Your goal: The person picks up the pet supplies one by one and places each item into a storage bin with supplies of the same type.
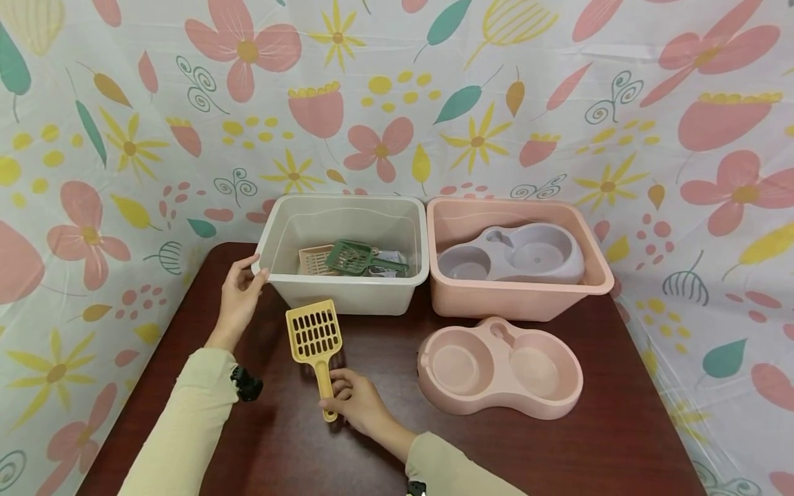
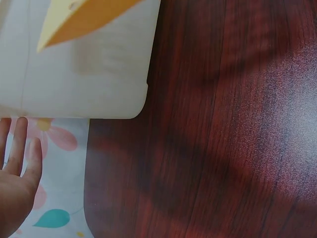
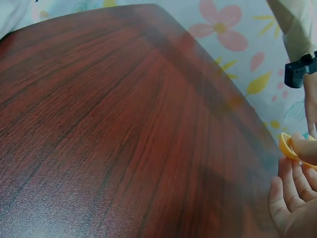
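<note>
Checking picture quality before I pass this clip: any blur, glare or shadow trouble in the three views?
Head view: evenly lit and sharp, with wide-angle bending at the edges. Left wrist view: soft focus, the white bin washed out, a sheen and broad shadows on the table. Right wrist view: hazy toward the far edge, with the right hand cropped at the corner.

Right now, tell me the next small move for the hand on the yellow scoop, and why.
Probably lift the yellow scoop toward the white bin: the right hand already pinches its handle, the left hand steadies the bin's rim, and a green scoop already lies inside.
</note>
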A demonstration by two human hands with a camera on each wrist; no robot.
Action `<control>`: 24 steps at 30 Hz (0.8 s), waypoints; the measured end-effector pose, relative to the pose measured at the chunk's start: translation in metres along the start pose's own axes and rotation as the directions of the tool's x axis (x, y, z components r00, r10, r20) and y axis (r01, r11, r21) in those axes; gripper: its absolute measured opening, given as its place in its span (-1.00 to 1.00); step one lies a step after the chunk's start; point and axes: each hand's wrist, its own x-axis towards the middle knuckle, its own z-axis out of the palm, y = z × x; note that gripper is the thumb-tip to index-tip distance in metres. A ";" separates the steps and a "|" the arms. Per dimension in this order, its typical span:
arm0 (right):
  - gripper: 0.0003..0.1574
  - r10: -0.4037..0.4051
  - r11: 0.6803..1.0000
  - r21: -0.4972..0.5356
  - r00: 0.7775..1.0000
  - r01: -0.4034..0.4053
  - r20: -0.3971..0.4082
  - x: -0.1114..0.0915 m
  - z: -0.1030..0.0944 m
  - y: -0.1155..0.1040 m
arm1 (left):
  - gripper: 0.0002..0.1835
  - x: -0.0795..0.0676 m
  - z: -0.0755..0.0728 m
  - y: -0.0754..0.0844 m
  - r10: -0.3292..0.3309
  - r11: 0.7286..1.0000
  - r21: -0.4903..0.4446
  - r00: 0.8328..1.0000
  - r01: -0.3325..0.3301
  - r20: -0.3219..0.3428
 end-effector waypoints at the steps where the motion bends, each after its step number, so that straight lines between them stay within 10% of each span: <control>1: -0.41 -0.005 1.000 0.002 1.000 0.005 -0.002 -0.001 -0.001 0.000 | -0.48 0.000 0.000 0.000 0.000 1.000 -0.001 1.000 0.000 0.001; 24: -0.38 -0.117 0.984 0.135 0.993 0.120 -0.031 -0.011 -0.026 -0.013 | -0.48 -0.001 0.001 -0.001 0.000 1.000 0.000 1.000 0.000 -0.009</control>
